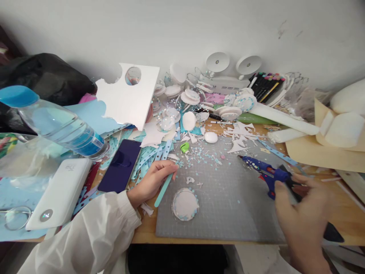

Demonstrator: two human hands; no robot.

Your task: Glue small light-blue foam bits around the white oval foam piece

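Note:
My left hand (154, 179) is closed, its fingers pinched around a flat turquoise strip (163, 193) that slants down past the cutting mat's left edge. In front of it on the grey mat (219, 213) lies a white disc (185, 204) with pale blue bits round its rim. My right hand (302, 213), smeared by motion, is at the rear of a blue hot glue gun (264, 170) lying with its nozzle to the left. A long dark object (333, 232) runs behind that hand; its kind is unclear. Whether the right fingers grip anything is hidden.
A phone (119, 165), a white power bank (59, 194) and a water bottle (68, 129) stand or lie left. White foam board (131, 99) with cut-outs leans behind. Decorated discs (191, 97), scraps, a small green object (184, 147) and pens (265, 87) crowd the back.

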